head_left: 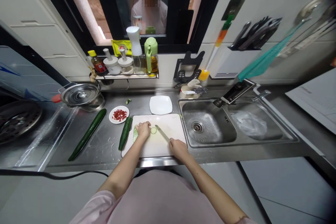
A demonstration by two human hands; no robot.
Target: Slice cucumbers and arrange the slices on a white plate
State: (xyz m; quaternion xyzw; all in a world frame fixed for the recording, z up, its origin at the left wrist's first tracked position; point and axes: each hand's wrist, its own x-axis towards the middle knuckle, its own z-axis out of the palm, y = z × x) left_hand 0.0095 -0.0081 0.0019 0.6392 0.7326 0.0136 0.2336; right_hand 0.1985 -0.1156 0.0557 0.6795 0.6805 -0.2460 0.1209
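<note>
Evidently for control of the blade, the right hand's (179,148) fingers are wrapped round the handle of the kitchen knife (163,134), its tip angled towards a lone cucumber slice (153,130) on the white cutting board (157,148). The left hand (143,130) bends over the board beside overlapping cucumber slices (135,134), perhaps steadying them; whether its fingers grip anything I cannot tell. A shorter cucumber (125,134) lies along the board's left edge, probably to stay within reach, with a longer cucumber (88,134) farther left on the steel counter (105,147).
</note>
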